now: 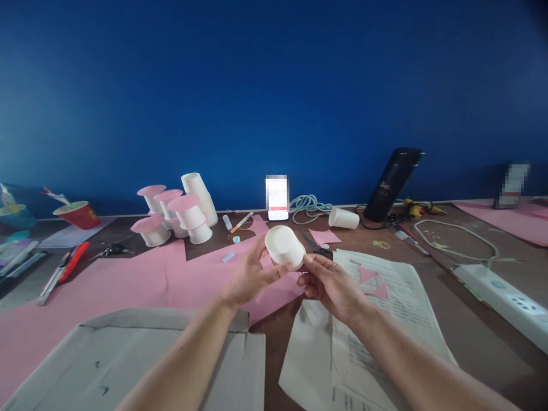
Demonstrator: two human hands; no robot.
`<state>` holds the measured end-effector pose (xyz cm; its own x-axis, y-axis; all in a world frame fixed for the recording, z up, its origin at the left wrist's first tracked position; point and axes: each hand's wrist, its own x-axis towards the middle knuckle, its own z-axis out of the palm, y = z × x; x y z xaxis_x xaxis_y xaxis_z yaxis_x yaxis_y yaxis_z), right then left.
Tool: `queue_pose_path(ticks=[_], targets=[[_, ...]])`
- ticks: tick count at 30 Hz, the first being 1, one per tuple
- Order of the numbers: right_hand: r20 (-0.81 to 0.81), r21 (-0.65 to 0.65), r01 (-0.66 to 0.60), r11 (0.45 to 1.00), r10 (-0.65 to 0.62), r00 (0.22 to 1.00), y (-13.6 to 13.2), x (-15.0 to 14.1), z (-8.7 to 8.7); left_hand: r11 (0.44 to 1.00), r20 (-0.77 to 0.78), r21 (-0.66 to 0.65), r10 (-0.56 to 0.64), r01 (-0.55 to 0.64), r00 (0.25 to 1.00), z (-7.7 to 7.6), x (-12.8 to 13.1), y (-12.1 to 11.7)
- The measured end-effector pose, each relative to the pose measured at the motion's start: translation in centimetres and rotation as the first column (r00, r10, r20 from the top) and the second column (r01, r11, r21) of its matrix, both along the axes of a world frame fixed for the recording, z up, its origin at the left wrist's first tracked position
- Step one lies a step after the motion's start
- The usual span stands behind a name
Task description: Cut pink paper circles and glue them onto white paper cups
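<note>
In the head view, a phone (277,197) with a lit screen stands upright at the foot of the blue wall (240,103), and all places here are given from this phone. A white cup (283,246) is in front of the phone, on the side of the person, held tilted above the table (398,242). The left hand (250,273) grips this cup around its left side, and the thumb lies along the lower part. The right hand (327,281) has its fingers bent together at the cup's right lower edge; how firmly they pinch, I cannot tell. To the left of the phone are white cups with pink discs (184,202) in two levels, and beside them a tall stack of white cups (197,191). To its right are a coiled cable (310,208), a white cup lying on its side (345,218) and a black flask (394,185). Pink paper (141,274) spreads in front of the phone and to the left.
</note>
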<state>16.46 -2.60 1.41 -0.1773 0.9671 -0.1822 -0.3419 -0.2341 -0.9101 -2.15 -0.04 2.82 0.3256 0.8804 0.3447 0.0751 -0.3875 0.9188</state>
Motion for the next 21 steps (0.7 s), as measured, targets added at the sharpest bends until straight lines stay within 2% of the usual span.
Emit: queue_pose_path(ticks=[1, 2, 3, 4, 5, 6, 9, 12, 14, 16, 21], targets=[[0.141, 0.053, 0.024, 0.998, -0.031, 0.989, 0.1, 0.2, -0.1, 0.998, 0.051, -0.06, 0.011, -0.008, 0.999, 0.1, 0.0, 0.0], [0.307, 0.137, 0.054, 0.989, -0.094, 0.947, 0.3, 0.7, -0.2, 0.993, 0.102, -0.118, 0.031, -0.019, 0.994, 0.1, -0.1, 0.0], [0.467, 0.263, 0.082, 0.961, -0.201, 0.861, 0.6, 1.2, -0.4, 0.985, 0.155, -0.169, 0.057, -0.03, 0.986, 0.2, -0.3, 0.1], [0.571, 0.422, 0.08, 0.903, -0.333, 0.75, 0.9, 1.8, -0.6, 0.977, 0.21, -0.21, 0.088, -0.043, 0.974, 0.1, -0.4, 0.2], [0.633, 0.551, 0.021, 0.834, -0.434, 0.641, 1.3, 2.4, -0.9, 0.968, 0.258, -0.247, 0.105, -0.04, 0.961, 0.0, -0.6, 0.4], [0.687, 0.603, -0.061, 0.795, -0.48, 0.546, 1.5, 2.9, -1.1, 0.96, 0.303, -0.28, 0.107, -0.019, 0.947, -0.1, -0.7, 0.5], [0.848, 0.514, -0.257, 0.818, -0.438, 0.299, 2.0, 3.3, -1.9, 0.928, 0.399, -0.358, 0.052, 0.103, 0.916, -0.7, -0.7, 0.9], [0.924, 0.383, -0.363, 0.849, -0.36, 0.133, 2.0, 2.6, -2.4, 0.9, 0.412, -0.4, 0.005, 0.176, 0.911, -1.1, -0.4, 1.0], [0.938, 0.337, -0.402, 0.852, -0.339, 0.069, 2.1, 2.1, -2.5, 0.893, 0.395, -0.41, -0.008, 0.184, 0.919, -1.2, -0.3, 0.9], [0.945, 0.309, -0.43, 0.848, -0.324, 0.039, 2.3, 1.9, -2.4, 0.893, 0.385, -0.412, -0.011, 0.183, 0.923, -1.2, -0.3, 0.8], [0.958, 0.27, -0.463, 0.844, -0.286, 0.038, 2.6, 2.4, -2.1, 0.888, 0.372, -0.428, 0.005, 0.167, 0.928, -1.4, -0.2, 1.1]])
